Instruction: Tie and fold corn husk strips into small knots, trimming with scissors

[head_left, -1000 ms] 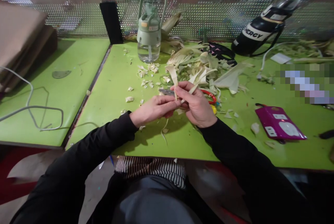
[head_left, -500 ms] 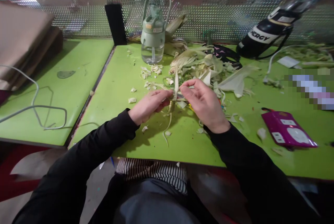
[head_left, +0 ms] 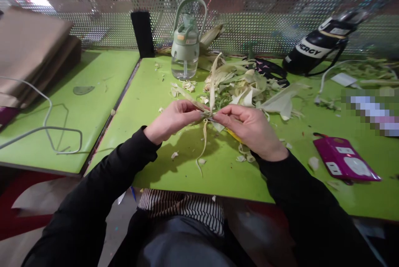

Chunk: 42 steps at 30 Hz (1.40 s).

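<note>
Pale corn husk strips (head_left: pixel 213 88) meet between my two hands, one sticking up and one thin strand hanging down below. My left hand (head_left: pixel 173 119) is closed, its thumb and fingers pinching the strips from the left. From the right, my right hand (head_left: pixel 247 128) pinches the same spot, fingertips nearly touching those of the left. Part of a yellow object (head_left: pixel 233 135) shows under my right hand; its kind is hidden. Just beyond the hands lies a heap of loose corn husks (head_left: pixel 246 82), with small scraps scattered around.
On the green table (head_left: pixel 109 150) a pale green water bottle (head_left: pixel 185 51) stands at the back, beside a black upright block (head_left: pixel 142 34). A black flask (head_left: pixel 318 45) leans at the back right. A purple packet (head_left: pixel 346 159) lies right, brown paper bags (head_left: pixel 34 51) and a cable (head_left: pixel 46 128) left.
My right hand has moved its fingertips down and in to the strips, close to my left. The upright strip now stands taller above the fingers. The whole view has shifted slightly.
</note>
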Motion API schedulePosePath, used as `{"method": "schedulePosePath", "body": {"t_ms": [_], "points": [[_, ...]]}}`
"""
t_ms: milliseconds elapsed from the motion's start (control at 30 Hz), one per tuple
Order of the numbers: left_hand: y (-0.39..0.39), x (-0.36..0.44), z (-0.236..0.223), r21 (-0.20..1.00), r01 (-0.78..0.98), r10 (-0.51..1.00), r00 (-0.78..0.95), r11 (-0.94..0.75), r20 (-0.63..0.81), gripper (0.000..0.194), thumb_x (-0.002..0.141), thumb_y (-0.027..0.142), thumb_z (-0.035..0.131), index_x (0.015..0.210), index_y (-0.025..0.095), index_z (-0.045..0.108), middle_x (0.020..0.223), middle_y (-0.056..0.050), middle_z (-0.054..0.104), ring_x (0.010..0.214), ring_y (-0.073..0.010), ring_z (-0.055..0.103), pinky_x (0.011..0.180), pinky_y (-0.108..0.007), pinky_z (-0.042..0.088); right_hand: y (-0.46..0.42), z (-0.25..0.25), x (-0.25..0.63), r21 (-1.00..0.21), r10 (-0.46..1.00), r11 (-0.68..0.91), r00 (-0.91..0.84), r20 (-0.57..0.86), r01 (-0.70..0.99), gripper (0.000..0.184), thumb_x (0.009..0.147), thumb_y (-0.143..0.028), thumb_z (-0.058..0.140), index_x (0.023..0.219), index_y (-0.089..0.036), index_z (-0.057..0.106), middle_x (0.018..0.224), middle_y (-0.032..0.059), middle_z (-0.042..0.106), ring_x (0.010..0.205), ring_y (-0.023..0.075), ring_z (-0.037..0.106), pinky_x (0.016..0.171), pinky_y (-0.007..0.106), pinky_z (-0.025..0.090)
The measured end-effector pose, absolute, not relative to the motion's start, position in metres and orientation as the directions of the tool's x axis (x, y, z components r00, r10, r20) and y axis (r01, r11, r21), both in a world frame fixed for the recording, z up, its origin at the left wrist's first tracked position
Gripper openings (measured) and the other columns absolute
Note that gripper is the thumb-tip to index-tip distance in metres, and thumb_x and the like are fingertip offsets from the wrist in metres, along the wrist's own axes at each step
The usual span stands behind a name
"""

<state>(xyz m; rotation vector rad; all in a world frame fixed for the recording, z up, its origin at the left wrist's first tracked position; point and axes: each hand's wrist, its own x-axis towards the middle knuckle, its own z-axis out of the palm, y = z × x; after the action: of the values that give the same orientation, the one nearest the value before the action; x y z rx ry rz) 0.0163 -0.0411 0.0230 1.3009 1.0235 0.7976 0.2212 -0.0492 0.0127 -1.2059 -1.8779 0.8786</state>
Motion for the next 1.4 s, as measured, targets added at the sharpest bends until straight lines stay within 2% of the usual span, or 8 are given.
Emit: {"method": "schedulePosePath", "body": {"t_ms": [167,367,600,733,900,1000,1200,1400], "points": [[-0.04,0.015,0.022,0.99,0.125,0.943,0.318,0.059,-0.097,0.022,0.096,0.028,0.057,0.088,0.015,0.072,0.055,0.007,0.039,0.047,-0.0059,0.026,0.046,-0.024,0.019,-0.043,0.005,0.223,-0.809,0.908,0.381,-0.347,0.236,0.447,0.028,0.091,-0.05,0.065,0.088,-0.022,0.071,0.079,0.0012,0.071,0.067,0.0147,0.06,0.062,0.029,0.044],[-0.037,0.027,0.004,0.972,0.228,0.921,0.367,0.05,-0.133,0.025,0.1,0.028,0.052,0.083,0.013,0.063,0.072,0.0,0.06,0.055,-0.0055,0.047,0.054,-0.02,0.037,-0.04,-0.004,0.218,-0.731,0.905,0.423,-0.292,0.31,0.535,0.024,0.091,-0.046,0.065,0.095,-0.022,0.065,0.079,0.0012,0.068,0.067,0.0155,0.058,0.063,0.031,0.043],[-0.04,0.029,-0.004,0.996,0.039,0.859,0.504,0.086,-0.094,0.016,0.094,0.029,0.063,0.087,0.015,0.064,0.055,0.009,0.039,0.047,-0.004,0.028,0.046,-0.021,0.021,-0.04,-0.014,0.208,-0.991,0.972,0.125,-0.207,0.114,0.043,0.024,0.08,-0.043,0.074,0.085,-0.022,0.063,0.08,-0.0021,0.062,0.073,0.0123,0.056,0.069,0.028,0.047],[-0.04,0.031,-0.005,0.982,0.054,0.85,0.494,0.178,-0.182,0.01,0.093,0.021,0.061,0.085,0.015,0.061,0.056,0.007,0.052,0.046,-0.0035,0.04,0.046,-0.018,0.029,-0.041,-0.016,0.205,-0.996,0.976,-0.017,-0.216,0.003,-0.09,0.021,0.078,-0.038,0.074,0.082,-0.023,0.06,0.078,-0.0033,0.059,0.067,0.0104,0.051,0.065,0.027,0.045],[-0.041,0.032,-0.003,0.946,0.076,0.796,0.521,0.317,-0.308,0.008,0.094,0.019,0.056,0.089,0.014,0.061,0.067,0.002,0.065,0.049,-0.0044,0.052,0.05,-0.018,0.037,-0.039,-0.02,0.204,-0.98,0.984,0.011,-0.171,0.045,-0.196,0.025,0.074,-0.036,0.077,0.08,-0.024,0.057,0.08,-0.0041,0.057,0.066,0.01,0.05,0.064,0.026,0.046],[-0.042,0.033,-0.004,0.933,-0.022,0.808,0.509,0.358,-0.298,0.011,0.095,0.015,0.052,0.092,0.012,0.063,0.074,-0.001,0.068,0.055,-0.0045,0.055,0.054,-0.018,0.04,-0.036,-0.021,0.207,-0.993,0.987,0.079,-0.136,0.091,-0.094,0.024,0.082,-0.042,0.073,0.083,-0.024,0.057,0.08,-0.0035,0.056,0.068,0.0107,0.051,0.066,0.026,0.046],[-0.043,0.032,-0.01,0.968,-0.068,0.876,0.446,0.24,-0.185,0.03,0.102,0.026,0.046,0.086,0.011,0.067,0.075,-0.001,0.065,0.055,-0.0038,0.044,0.053,-0.018,0.035,-0.039,-0.016,0.211,-0.837,0.952,0.271,-0.261,0.16,0.475,0.039,0.095,-0.059,0.053,0.088,-0.021,0.059,0.075,-0.0003,0.061,0.065,0.0138,0.052,0.062,0.029,0.04],[-0.041,0.034,-0.011,0.945,-0.193,0.909,0.376,0.264,-0.178,0.028,0.103,0.024,0.044,0.109,0.01,0.067,0.093,-0.008,0.074,0.075,-0.0092,0.064,0.076,-0.023,0.05,-0.05,-0.018,0.206,-0.473,0.765,0.541,-0.173,0.62,0.696,0.033,0.098,-0.047,0.055,0.082,-0.019,0.061,0.083,0.0047,0.067,0.069,0.0148,0.056,0.063,0.029,0.041]]}}
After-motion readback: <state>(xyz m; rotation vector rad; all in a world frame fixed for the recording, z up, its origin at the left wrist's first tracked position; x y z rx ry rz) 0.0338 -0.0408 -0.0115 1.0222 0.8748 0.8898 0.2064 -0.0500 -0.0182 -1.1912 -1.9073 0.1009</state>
